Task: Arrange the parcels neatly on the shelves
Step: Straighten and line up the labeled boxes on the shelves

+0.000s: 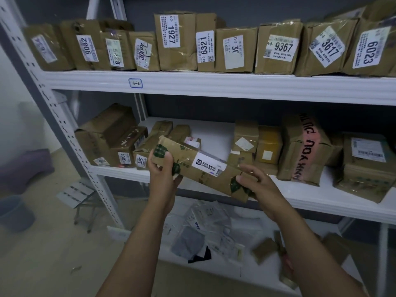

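Long brown parcel (188, 160), green print, held tilted just before middle shelf (310, 196), over front edge. Left hand (162, 174) clamped round upper-left end. Right hand (261, 185) grips lower-right end.

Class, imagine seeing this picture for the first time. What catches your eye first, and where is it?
The long cardboard parcel at the centre, held tilted before the middle shelf, left hand and right hand gripping its ends. Then the row of numbered parcels on the top shelf, such as the parcel labelled 1927, and the pink-taped parcel at the middle shelf's right.
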### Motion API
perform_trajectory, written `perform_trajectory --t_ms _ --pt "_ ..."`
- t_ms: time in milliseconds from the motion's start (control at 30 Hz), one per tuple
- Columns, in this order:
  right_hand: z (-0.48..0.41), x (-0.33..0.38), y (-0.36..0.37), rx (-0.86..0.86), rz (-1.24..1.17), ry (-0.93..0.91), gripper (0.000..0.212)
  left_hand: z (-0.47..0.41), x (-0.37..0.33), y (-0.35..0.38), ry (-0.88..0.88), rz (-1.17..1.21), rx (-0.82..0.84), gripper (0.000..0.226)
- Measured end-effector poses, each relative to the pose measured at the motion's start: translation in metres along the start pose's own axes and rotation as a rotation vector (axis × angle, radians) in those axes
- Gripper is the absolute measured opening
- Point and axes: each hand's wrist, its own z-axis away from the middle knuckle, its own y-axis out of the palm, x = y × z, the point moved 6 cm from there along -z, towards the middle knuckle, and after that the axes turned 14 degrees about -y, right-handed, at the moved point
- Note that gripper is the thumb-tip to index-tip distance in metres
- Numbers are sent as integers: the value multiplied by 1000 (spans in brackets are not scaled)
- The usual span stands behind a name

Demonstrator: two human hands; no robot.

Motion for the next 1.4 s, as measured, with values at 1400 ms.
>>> perform_trajectory --t_ms 1400 --pt "-17 32 112 -182 -313 146 58 -5 -12 -49 182 -315 280 66"
